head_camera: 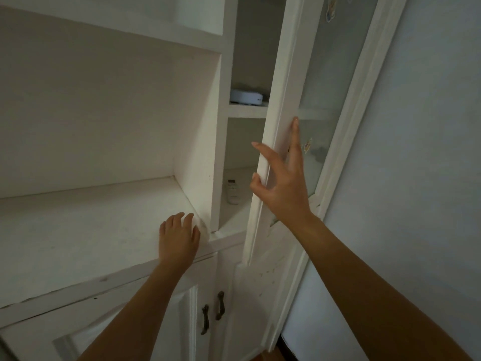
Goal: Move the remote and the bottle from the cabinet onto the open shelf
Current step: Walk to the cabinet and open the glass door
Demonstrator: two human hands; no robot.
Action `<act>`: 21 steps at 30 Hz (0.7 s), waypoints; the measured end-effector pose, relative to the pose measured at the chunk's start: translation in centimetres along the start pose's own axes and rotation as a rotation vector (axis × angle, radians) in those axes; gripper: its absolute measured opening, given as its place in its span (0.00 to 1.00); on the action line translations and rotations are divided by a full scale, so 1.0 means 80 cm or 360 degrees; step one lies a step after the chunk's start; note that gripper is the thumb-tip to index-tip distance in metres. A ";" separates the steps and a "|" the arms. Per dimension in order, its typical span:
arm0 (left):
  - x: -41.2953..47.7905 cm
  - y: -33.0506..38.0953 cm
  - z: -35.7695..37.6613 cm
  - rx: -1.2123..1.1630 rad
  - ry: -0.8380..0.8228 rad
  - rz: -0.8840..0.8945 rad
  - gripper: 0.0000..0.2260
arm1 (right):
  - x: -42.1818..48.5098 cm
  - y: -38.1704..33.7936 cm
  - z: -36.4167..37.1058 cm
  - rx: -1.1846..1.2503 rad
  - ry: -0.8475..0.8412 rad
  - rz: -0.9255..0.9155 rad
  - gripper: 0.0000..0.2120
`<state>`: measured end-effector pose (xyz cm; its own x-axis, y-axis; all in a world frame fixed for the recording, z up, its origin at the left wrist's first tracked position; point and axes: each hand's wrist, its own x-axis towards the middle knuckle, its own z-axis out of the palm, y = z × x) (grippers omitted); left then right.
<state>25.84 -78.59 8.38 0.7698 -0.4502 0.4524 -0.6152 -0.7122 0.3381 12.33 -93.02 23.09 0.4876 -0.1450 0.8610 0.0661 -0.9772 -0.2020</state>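
A white remote (233, 191) lies flat on the lower shelf inside the narrow cabinet. The cabinet's glass-panelled door (283, 105) stands partly open. My right hand (282, 178) is on the door's free edge, fingers spread, thumb and a finger pinching the edge. My left hand (179, 237) rests palm down on the front right corner of the wide open shelf (86, 230), holding nothing. No bottle shows; the door hides part of the cabinet's inside.
A round white device (246, 96) sits on the cabinet's upper shelf. Below are two lower cupboard doors with dark handles (213, 312). A pale wall (416, 178) runs along the right, behind the open door.
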 end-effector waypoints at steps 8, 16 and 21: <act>-0.016 0.080 -0.007 -0.0368 0.0248 0.0464 0.16 | -0.028 0.012 -0.061 0.0009 -0.0044 -0.0044 0.22; -0.011 0.172 0.017 -0.0387 -0.0069 0.0881 0.23 | -0.058 0.025 -0.131 -0.0138 -0.0031 -0.0060 0.22; -0.014 0.225 0.032 -0.0412 -0.0149 0.1085 0.24 | -0.082 0.043 -0.175 -0.0314 -0.0001 0.0024 0.23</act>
<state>14.36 -92.25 11.85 0.2060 -0.8001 0.5634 -0.9741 -0.1127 0.1962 -2.81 -97.59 23.31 0.4877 -0.1595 0.8583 -0.1131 -0.9864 -0.1191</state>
